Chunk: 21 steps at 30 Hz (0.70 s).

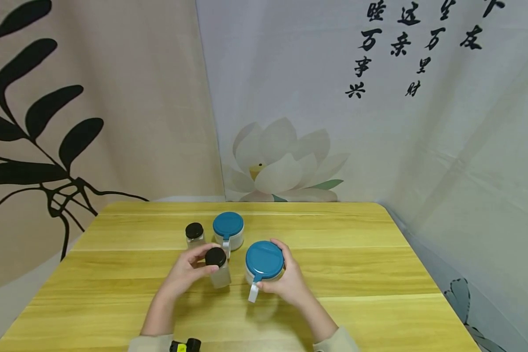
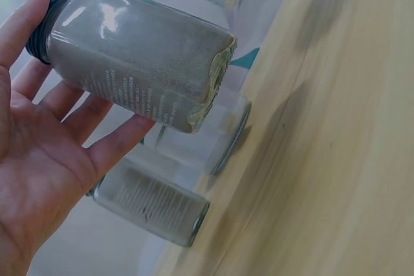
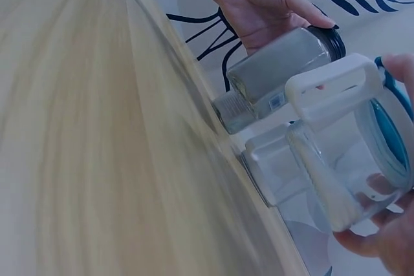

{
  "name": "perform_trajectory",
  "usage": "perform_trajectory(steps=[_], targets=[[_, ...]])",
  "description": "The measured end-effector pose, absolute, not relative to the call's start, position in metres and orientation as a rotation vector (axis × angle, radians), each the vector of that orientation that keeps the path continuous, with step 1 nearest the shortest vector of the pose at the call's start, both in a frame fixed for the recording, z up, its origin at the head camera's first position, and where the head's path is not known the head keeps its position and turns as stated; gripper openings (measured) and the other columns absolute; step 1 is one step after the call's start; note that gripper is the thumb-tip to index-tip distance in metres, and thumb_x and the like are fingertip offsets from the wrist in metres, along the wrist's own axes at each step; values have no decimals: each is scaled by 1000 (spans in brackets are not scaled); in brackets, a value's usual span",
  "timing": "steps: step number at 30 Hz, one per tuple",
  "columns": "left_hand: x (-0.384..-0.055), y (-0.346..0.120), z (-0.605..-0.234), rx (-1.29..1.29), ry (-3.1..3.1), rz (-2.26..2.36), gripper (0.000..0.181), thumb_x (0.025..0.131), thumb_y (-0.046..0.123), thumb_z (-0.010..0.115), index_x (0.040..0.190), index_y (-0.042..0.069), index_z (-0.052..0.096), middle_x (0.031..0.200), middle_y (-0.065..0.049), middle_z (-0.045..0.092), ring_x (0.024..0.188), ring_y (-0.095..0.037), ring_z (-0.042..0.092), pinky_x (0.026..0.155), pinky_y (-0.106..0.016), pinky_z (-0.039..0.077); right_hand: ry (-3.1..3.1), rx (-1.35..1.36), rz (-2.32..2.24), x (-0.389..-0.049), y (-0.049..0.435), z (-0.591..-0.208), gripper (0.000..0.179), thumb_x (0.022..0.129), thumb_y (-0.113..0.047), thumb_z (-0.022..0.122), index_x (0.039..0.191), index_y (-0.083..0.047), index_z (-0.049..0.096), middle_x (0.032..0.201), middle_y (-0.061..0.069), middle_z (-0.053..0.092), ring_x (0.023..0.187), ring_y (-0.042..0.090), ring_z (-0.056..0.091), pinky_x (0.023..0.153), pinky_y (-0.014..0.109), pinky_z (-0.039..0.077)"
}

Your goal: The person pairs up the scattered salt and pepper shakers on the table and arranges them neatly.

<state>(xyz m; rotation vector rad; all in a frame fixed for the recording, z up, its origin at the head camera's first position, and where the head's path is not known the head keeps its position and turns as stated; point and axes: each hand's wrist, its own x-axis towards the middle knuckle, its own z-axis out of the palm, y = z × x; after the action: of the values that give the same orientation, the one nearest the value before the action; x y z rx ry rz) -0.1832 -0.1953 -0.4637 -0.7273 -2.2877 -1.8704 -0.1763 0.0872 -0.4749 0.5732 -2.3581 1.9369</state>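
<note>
My left hand [image 1: 182, 276] grips a square glass jar [image 1: 220, 277] by its black screw cap, thumb on one side and fingers on the other. In the left wrist view this jar [image 2: 142, 59] hangs tilted off the tabletop, with pale contents and small print on its side. My right hand [image 1: 294, 282] holds a round clear jar [image 1: 265, 259] with a blue lid, its fingers around the side. The white handle [image 3: 336, 88] of that jar points toward me. In the right wrist view, it too is lifted from the table.
Behind the held jars stand a second black-capped jar [image 1: 195, 233] and a second blue-lidded jar [image 1: 228, 227], close together on the wooden table [image 1: 356, 264]. A small black and yellow device [image 1: 185, 345] sits by my left sleeve. Printed cloth [image 1: 290, 73] hangs beyond the table's far edge.
</note>
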Motion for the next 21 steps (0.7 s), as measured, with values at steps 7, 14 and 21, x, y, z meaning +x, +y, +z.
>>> perform_trajectory(steps=[7, 14, 21], targets=[[-183, -187, -462, -759, -2292, -1899, 41, 83, 0, 71, 122, -3, 60, 112, -11, 66, 101, -14, 59, 82, -34, 50, -2358, 549, 1964, -175, 97, -469, 96, 63, -6, 88, 143, -19, 37, 133, 11, 50, 117, 31, 50, 97, 51, 38], [-184, -178, -462, -784, -2314, -1915, 44, 83, 1, 72, 124, -4, 58, 116, -14, 65, 103, -14, 59, 83, -35, 50, -2357, 623, 1943, -167, 104, -450, 95, 64, -1, 86, 144, -6, 35, 131, 18, 51, 116, 37, 51, 95, 56, 37], [-184, -168, -463, -797, -2332, -1950, 42, 83, 2, 72, 123, -4, 58, 116, -16, 64, 102, -15, 60, 83, -38, 50, -2350, 654, 1951, -177, 118, -473, 95, 65, -7, 87, 144, -13, 35, 131, 14, 51, 116, 31, 51, 98, 53, 35]])
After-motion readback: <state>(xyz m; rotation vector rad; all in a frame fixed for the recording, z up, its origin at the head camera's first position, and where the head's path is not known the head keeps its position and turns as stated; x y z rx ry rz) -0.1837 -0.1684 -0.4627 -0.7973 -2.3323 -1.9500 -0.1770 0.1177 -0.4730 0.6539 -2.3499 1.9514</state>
